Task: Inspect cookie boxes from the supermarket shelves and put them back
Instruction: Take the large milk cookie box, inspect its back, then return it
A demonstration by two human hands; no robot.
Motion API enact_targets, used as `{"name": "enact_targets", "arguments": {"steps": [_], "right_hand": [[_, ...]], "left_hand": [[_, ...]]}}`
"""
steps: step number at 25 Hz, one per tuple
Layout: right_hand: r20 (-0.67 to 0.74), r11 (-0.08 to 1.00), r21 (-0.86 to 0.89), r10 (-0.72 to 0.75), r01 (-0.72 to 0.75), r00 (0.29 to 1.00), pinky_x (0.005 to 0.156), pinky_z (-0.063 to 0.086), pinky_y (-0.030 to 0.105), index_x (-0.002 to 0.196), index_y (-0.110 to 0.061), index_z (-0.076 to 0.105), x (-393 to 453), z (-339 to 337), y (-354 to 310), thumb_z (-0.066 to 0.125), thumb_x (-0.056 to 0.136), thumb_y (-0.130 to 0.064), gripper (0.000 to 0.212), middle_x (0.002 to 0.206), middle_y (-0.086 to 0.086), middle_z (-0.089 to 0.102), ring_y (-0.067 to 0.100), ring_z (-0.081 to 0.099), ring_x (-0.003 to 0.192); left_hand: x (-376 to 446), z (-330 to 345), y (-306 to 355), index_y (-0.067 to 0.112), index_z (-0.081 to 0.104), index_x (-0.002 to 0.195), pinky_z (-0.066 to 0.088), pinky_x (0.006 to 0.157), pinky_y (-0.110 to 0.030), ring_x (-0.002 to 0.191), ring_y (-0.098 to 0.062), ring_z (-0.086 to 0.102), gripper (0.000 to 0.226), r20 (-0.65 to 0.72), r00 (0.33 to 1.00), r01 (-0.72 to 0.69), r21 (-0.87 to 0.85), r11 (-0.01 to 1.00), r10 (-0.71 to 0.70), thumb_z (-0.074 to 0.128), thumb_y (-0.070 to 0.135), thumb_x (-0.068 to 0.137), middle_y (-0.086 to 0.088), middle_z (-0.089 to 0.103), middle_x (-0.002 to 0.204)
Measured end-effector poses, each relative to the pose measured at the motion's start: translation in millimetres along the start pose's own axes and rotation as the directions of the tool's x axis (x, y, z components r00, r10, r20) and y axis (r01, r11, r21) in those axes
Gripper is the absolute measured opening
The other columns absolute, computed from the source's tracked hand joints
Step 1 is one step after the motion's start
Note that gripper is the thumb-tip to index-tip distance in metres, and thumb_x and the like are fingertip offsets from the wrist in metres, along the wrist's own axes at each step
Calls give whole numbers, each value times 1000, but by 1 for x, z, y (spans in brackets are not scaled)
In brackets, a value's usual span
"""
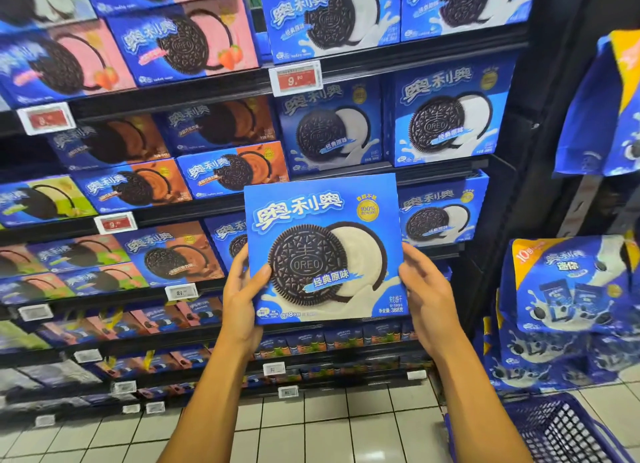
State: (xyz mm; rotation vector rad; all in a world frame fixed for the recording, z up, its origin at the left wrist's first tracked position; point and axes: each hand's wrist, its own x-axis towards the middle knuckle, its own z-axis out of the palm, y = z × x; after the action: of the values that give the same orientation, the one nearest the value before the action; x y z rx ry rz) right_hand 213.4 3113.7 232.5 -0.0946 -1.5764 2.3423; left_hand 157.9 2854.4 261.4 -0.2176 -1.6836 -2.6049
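Observation:
A blue Oreo cookie box [323, 251] with a big dark cookie and white cream on its front is held upright in front of the shelves, its front facing me. My left hand [242, 299] grips its lower left edge, thumb on the front. My right hand [427, 296] clasps its lower right edge. The box stands clear of the shelf, in front of a row of like boxes [445, 209]. Behind it the shelf slot is hidden.
Black shelves [381, 171] carry many Oreo boxes: pink, brown and green kinds at left, blue ones at right. Red price tags [296, 78] hang on the shelf edges. Blue cookie bags [568, 286] hang at right. A blue mesh basket [554, 428] sits on the tiled floor.

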Motion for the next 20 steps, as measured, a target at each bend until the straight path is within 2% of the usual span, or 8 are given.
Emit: {"name": "enact_targets", "arguments": {"steps": [2, 4, 6, 8, 10, 14, 17, 20], "right_hand": [[20, 1000, -16, -2, 3, 1000, 104, 49, 51, 135, -23, 60, 0, 2, -5, 86, 64, -58, 83, 137, 3, 63, 27, 59, 128], [25, 1000, 2, -6, 6, 1000, 104, 49, 50, 134, -27, 61, 0, 6, -7, 85, 65, -60, 80, 139, 2, 63, 26, 59, 128], [17, 1000, -9, -24, 25, 1000, 106, 48, 51, 135, -33, 59, 1, 9, -7, 75, 79, -55, 62, 139, -1, 62, 23, 58, 129], [-3, 996, -73, -45, 44, 999, 111, 42, 53, 143, -35, 51, 3, 12, -7, 54, 100, -41, 44, 142, -6, 59, 19, 55, 132], [-5, 987, -149, -60, 58, 998, 113, 40, 51, 150, -35, 43, 4, 14, -8, 43, 105, -38, 45, 146, -10, 55, 15, 52, 135], [-3, 973, -217, -85, 82, 996, 111, 45, 46, 151, -39, 38, -1, 17, -15, 54, 92, -48, 62, 148, -14, 52, 8, 52, 133], [-13, 977, -189, -103, 98, 995, 112, 43, 45, 144, -48, 40, -2, 18, -18, 54, 98, -37, 49, 148, -16, 52, 6, 52, 133], [-18, 982, -162, -105, 101, 994, 112, 44, 45, 135, -54, 44, -1, 18, -19, 52, 102, -29, 42, 146, -17, 53, 5, 53, 131]], "left_hand": [[0, -2, 1, 22, 52, 135, 60, 73, -37, 98, -24, 72, 50, 1, 1000, 1, -1, 1000, -1, 59, 13, 87, -3, 70, 123], [-2, 0, 2, 21, 49, 137, 60, 74, -37, 100, -24, 72, 51, 4, 1000, 1, 16, 1000, -1, 59, 14, 87, -2, 70, 122], [-5, 5, 3, 25, 48, 137, 60, 79, -39, 104, -25, 70, 52, 15, 1000, -7, 75, 997, 6, 61, 19, 87, -3, 69, 125], [-8, 11, 3, 36, 50, 134, 59, 86, -43, 111, -26, 68, 50, 36, 999, -18, 146, 989, 12, 63, 26, 87, -2, 66, 129], [-8, 15, 5, 42, 48, 135, 57, 90, -45, 115, -25, 66, 52, 50, 999, -20, 189, 982, 11, 64, 33, 86, 1, 63, 134], [-4, 18, 12, 38, 39, 144, 56, 93, -43, 120, -21, 63, 63, 78, 996, -51, 252, 966, 32, 62, 38, 85, 7, 59, 139], [-2, 20, 16, 33, 37, 147, 49, 102, -49, 124, -20, 60, 67, 79, 996, -68, 286, 956, 47, 62, 37, 85, 7, 57, 141], [1, 21, 16, 33, 37, 147, 49, 103, -50, 123, -20, 61, 65, 86, 996, -55, 288, 956, 31, 61, 36, 86, 7, 58, 140]]}}
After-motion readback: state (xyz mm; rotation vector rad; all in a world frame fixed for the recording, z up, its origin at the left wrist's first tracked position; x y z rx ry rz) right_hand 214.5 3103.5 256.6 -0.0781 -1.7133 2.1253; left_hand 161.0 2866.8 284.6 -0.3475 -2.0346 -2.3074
